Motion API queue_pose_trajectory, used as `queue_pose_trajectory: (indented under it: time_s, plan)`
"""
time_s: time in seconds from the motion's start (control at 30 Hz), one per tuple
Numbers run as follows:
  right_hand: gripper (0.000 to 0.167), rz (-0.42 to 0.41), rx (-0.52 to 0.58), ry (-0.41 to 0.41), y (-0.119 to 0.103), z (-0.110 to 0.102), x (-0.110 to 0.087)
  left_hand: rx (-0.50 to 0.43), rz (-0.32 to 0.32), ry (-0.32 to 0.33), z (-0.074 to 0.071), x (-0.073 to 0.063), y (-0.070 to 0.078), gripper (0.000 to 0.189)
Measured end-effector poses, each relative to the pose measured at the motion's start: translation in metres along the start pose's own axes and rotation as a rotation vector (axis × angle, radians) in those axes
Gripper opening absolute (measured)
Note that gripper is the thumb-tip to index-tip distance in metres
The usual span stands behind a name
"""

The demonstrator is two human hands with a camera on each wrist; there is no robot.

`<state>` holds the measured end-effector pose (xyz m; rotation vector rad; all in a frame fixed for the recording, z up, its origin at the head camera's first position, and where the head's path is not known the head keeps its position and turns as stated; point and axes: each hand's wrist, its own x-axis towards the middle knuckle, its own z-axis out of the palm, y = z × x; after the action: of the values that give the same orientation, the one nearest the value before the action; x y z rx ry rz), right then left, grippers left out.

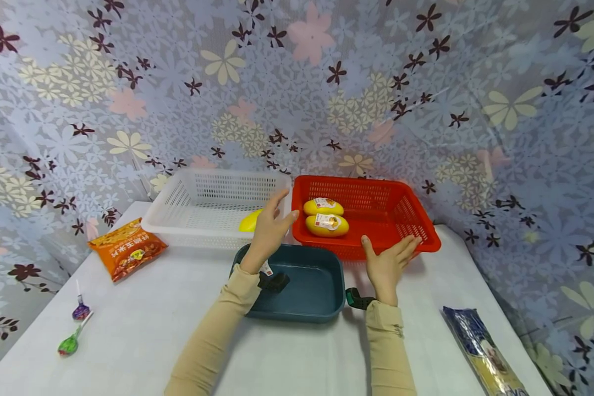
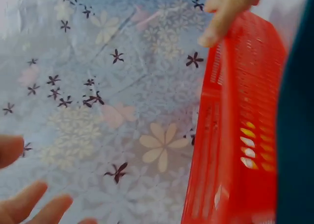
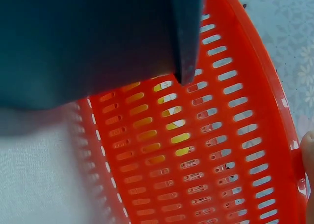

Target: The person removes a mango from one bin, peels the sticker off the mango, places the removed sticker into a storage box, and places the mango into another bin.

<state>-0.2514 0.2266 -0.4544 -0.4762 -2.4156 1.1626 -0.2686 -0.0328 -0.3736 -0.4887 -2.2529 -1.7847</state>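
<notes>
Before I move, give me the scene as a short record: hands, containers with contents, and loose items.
Left hand: fingers extended, nothing gripped, by the right end of the white basket
Right hand: fingers extended, nothing gripped, at the front of the red basket
White basket: yellow item, partly hidden
Red basket: rear yellow oval, front yellow oval, both labelled
Dark tray: in front of the baskets, partly blocked from view
Loose, left: orange bag, purple lollipop, green lollipop
Loose, right: blue-and-yellow packet

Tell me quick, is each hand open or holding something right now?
Left hand: open, holding nothing, between the white basket and the red one.
Right hand: open, fingers extended, at the red basket's near edge.
</notes>
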Motion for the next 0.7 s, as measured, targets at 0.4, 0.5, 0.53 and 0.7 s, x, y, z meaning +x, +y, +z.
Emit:
queue_pose_trajectory:
  time_s: [0.4,0.5,0.53,0.7]
  plan:
    - [0.114,-0.004,0.005,0.024,0.001,0.001,0.002,-0.102,-0.199,-0.279,0.057,0.082,-0.003,0.042]
    - [0.114,-0.001,0.012,0.023,0.0,0.001,0.002,-0.178,-0.269,-0.29,0.065,0.089,-0.011,0.042]
    - [0.114,0.0,0.015,0.024,0.0,0.001,0.002,-0.206,-0.288,-0.287,0.067,0.09,-0.012,0.043]
    - [0.116,-0.007,0.022,0.028,0.0,0.002,0.001,-0.28,-0.343,-0.268,0.073,0.095,-0.019,0.045]
